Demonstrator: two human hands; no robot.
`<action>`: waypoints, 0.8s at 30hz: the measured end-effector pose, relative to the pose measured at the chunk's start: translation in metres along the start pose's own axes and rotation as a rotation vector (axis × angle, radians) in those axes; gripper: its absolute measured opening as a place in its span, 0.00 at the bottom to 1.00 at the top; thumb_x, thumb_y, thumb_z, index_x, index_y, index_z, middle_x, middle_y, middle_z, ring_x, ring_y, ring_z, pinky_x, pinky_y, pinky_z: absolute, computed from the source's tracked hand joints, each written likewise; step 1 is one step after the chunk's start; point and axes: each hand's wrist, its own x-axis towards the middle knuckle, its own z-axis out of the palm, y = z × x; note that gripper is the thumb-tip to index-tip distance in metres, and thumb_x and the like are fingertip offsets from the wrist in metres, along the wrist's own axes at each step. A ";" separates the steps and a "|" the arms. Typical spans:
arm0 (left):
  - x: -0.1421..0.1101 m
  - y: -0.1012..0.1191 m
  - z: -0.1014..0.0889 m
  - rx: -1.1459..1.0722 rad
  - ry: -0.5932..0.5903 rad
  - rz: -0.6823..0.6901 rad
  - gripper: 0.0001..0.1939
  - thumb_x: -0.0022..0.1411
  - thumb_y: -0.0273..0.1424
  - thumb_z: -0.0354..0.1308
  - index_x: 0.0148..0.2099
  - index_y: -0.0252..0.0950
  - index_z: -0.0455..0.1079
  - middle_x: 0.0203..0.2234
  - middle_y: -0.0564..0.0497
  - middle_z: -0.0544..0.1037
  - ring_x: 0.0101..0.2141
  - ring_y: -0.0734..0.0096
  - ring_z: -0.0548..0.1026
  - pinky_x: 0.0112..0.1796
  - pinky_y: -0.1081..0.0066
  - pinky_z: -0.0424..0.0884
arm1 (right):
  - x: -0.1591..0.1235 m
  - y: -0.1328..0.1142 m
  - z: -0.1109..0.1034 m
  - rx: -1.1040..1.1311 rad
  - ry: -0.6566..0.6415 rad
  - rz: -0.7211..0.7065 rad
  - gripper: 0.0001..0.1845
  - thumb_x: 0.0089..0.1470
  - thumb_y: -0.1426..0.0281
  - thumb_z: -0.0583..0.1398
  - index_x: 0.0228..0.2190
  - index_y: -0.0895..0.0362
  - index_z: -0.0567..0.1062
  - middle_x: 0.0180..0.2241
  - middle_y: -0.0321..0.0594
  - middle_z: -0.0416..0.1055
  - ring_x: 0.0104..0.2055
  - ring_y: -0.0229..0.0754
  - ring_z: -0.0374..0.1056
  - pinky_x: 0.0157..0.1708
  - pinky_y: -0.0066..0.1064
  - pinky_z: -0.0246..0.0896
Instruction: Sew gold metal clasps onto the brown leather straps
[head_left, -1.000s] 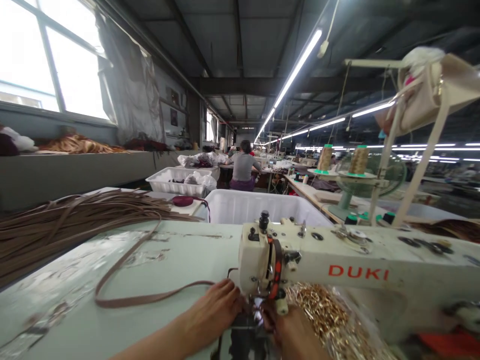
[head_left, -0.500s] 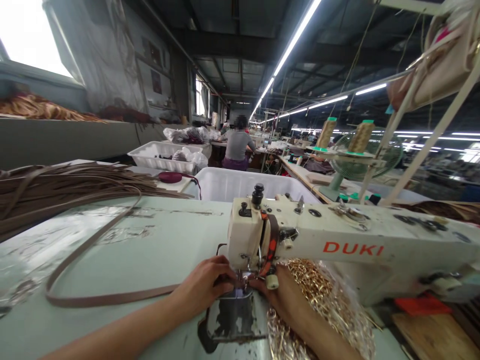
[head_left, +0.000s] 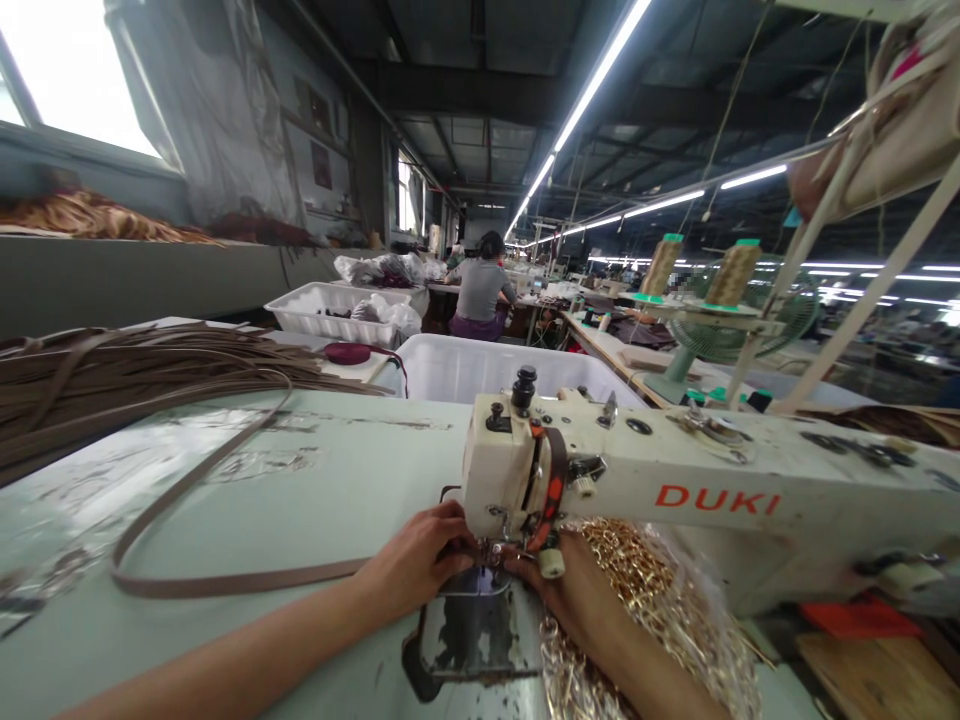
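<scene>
Scuffed pale-green bench (head_left: 337, 490) had a cream metal sewing machine (head_left: 712, 460) on it, plus a long flat brown strap (head_left: 247, 583) looping across to the left hand (head_left: 420, 562). That and the right hand (head_left: 566, 590) were curled in close at the machine, couldn't tell gripping what.

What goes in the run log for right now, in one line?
left hand: beside sewing machine head, brown strap trailing leftward | right hand: opposite side, beside gold metal pieces | grips: unclear
</scene>
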 end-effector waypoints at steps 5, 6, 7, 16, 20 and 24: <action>-0.001 -0.002 0.000 -0.011 -0.007 0.025 0.07 0.56 0.23 0.54 0.37 0.38 0.69 0.35 0.53 0.71 0.37 0.71 0.70 0.39 0.75 0.64 | 0.001 -0.004 -0.003 0.083 0.001 -0.009 0.09 0.53 0.73 0.57 0.23 0.56 0.75 0.28 0.38 0.74 0.37 0.43 0.70 0.38 0.28 0.62; -0.001 -0.001 0.000 -0.013 -0.011 0.031 0.07 0.56 0.23 0.54 0.38 0.37 0.69 0.35 0.53 0.71 0.37 0.71 0.70 0.39 0.75 0.64 | 0.001 -0.005 -0.004 0.085 -0.005 -0.004 0.09 0.52 0.74 0.57 0.23 0.56 0.75 0.28 0.38 0.74 0.37 0.43 0.70 0.38 0.28 0.62; -0.001 -0.001 -0.001 -0.015 -0.018 0.036 0.07 0.56 0.23 0.54 0.38 0.37 0.69 0.36 0.53 0.71 0.37 0.71 0.70 0.39 0.74 0.65 | 0.001 -0.006 -0.004 0.080 -0.015 0.001 0.09 0.52 0.75 0.57 0.23 0.56 0.75 0.28 0.38 0.74 0.37 0.43 0.70 0.38 0.28 0.62; 0.001 -0.001 -0.009 0.000 -0.070 0.004 0.07 0.57 0.30 0.57 0.39 0.38 0.70 0.37 0.52 0.71 0.38 0.66 0.70 0.40 0.71 0.65 | 0.001 -0.006 -0.005 0.049 -0.056 -0.032 0.03 0.51 0.69 0.62 0.31 0.55 0.77 0.33 0.40 0.74 0.40 0.44 0.69 0.43 0.30 0.60; -0.017 0.025 -0.018 -0.014 -0.156 -0.062 0.07 0.60 0.29 0.52 0.38 0.39 0.71 0.34 0.53 0.69 0.32 0.70 0.69 0.34 0.74 0.65 | 0.002 -0.009 -0.002 0.022 -0.043 -0.020 0.12 0.49 0.68 0.64 0.38 0.55 0.75 0.39 0.41 0.73 0.43 0.47 0.68 0.43 0.32 0.60; -0.043 0.062 -0.019 -0.146 -0.331 -0.068 0.11 0.60 0.26 0.49 0.35 0.41 0.72 0.36 0.54 0.69 0.36 0.71 0.70 0.39 0.74 0.65 | 0.002 -0.019 0.004 -0.123 -0.017 0.017 0.10 0.57 0.67 0.57 0.39 0.56 0.75 0.38 0.43 0.73 0.41 0.49 0.68 0.40 0.35 0.62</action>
